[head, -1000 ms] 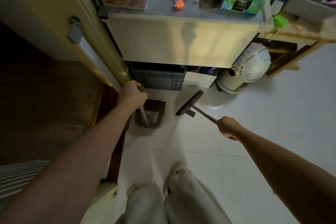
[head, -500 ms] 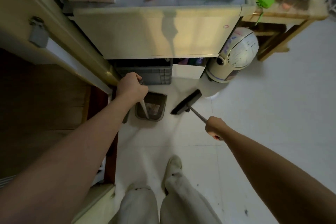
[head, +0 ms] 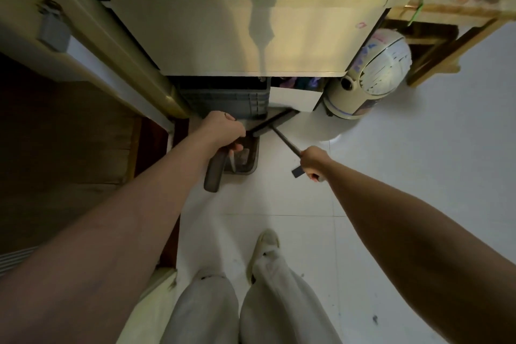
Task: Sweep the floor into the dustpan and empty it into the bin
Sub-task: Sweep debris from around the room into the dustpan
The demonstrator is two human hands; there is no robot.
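My left hand [head: 223, 131] grips the upright handle of a dark dustpan [head: 245, 160] that stands on the white tiled floor beside the door frame. Some litter lies inside the pan. My right hand [head: 312, 160] grips the thin dark handle of a broom. The broom head [head: 275, 121] lies at the far edge of the dustpan, just under the white cabinet, in front of a grey crate. A dark flap [head: 213, 173] hangs below my left hand. No bin can be made out with certainty.
A white cabinet [head: 251, 36] with cluttered top stands ahead. Under it sit a grey crate [head: 229, 99] and a white box [head: 296, 98]. A round white appliance [head: 368, 78] stands right of them, a wooden stand [head: 446, 36] further right. My legs and shoe [head: 265, 243] are below.
The broom head has moved from the open floor right of the dustpan up to the pan's far edge under the cabinet. My right hand moved forward; the camera came closer.
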